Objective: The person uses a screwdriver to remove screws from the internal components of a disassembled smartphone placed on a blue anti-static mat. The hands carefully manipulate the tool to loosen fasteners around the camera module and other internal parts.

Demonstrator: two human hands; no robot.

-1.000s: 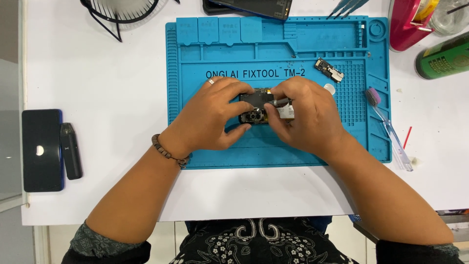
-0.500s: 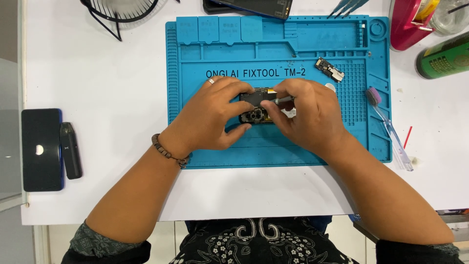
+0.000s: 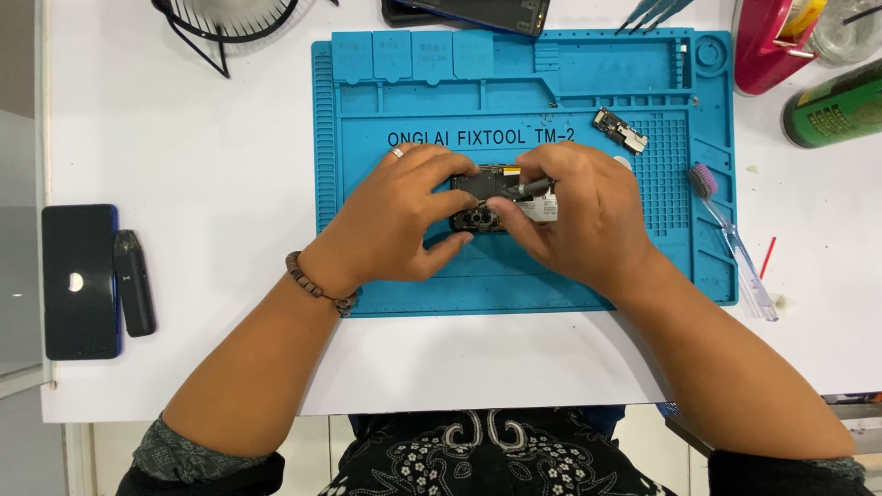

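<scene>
Two hands meet over the middle of the blue repair mat (image 3: 413, 276) in the head view: the left hand (image 3: 404, 220) is curled around the near and left edges of a small dark device (image 3: 482, 197) lying flat on the mat, fingers pinning it down, while the right hand (image 3: 579, 216) is closed in a pinch on a slim dark-handled tool (image 3: 531, 188) whose tip meets the device's top, just above a small white part (image 3: 542, 209). To do this well, I judge the left hand should keep the device pressed flat so it cannot twist, and the right should hold the tool steady and press lightly, since the parts look small and easy to slip off. A loose circuit piece (image 3: 620, 130) lies apart on the mat's gridded area, a brush (image 3: 726, 234) sits at the mat's right edge, and a dark phone (image 3: 80, 280) with a small black stick-shaped gadget (image 3: 134, 282) beside it rests far left on the white table (image 3: 184, 138). Against the frame half a second ago, both hands sit in nearly the same place; the right-hand fingers have shifted only slightly on the tool, and nothing around them has moved.
</scene>
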